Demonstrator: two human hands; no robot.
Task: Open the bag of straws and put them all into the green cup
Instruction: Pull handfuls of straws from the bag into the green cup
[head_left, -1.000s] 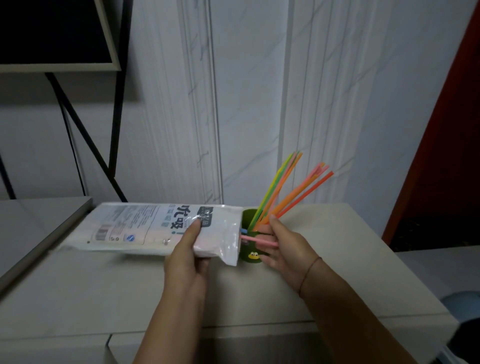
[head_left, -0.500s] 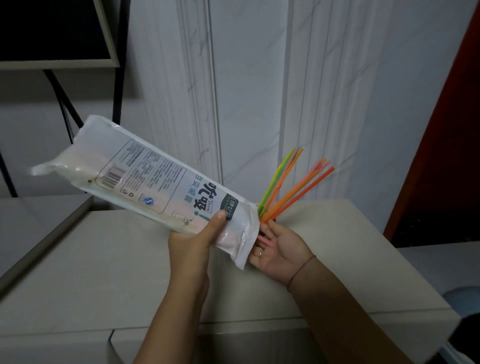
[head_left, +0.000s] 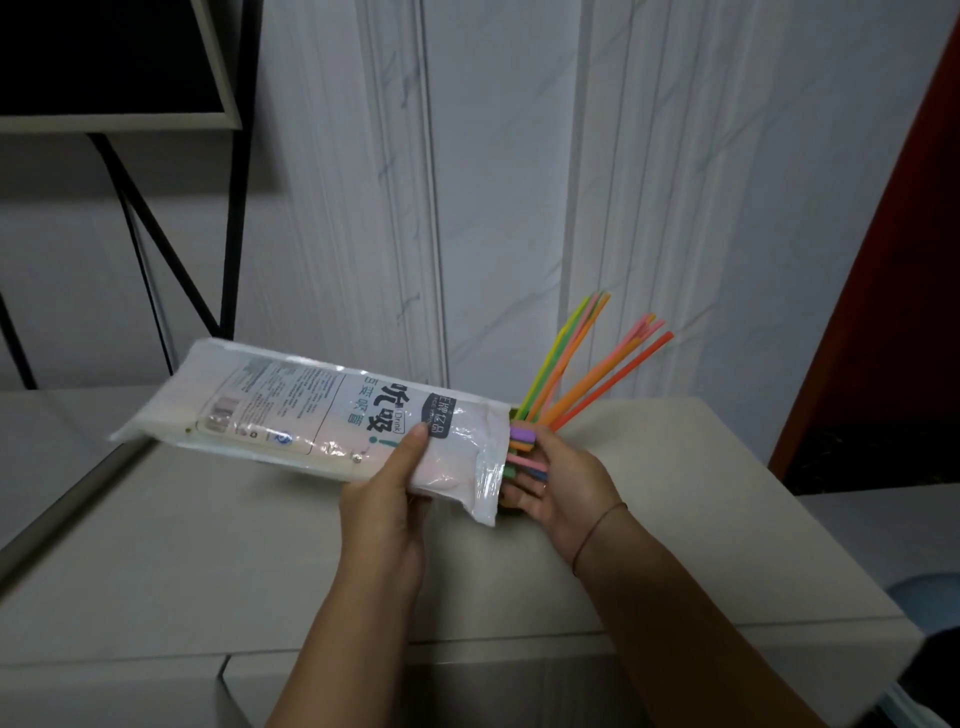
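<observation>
Plastic film on this bag of straws (head_left: 311, 410) is thin, crinkly and probably slippery. The whole pack looks light, and it's floppy wherever the straws aren't stiffening it. Best hold, I reckon, is right where the left hand (head_left: 387, 499) already has it: near the open mouth, thumb on top and fingers wrapped underneath, so the opening stays aimed and the film doesn't fold shut. The loose straw ends (head_left: 522, 441) are light, springy tubes (easy to scatter), so I'd gather them as a bunch close to the mouth.

The bag hangs over the beige cabinet top (head_left: 208, 571) with its mouth to the right, against the green cup (head_left: 515, 414). That cup is almost hidden behind the bag and the right hand (head_left: 561, 483). A fan of straws (head_left: 587, 374) already stands in it, leaning right. The right hand's fingers reach to the poking-out ends, fairly straight; can't tell if they actually pinch any.

Compared with half a second back, the bag's left end has dropped from steeply raised to nearly level. Several coloured ends now stick out where only a pink one showed.
</observation>
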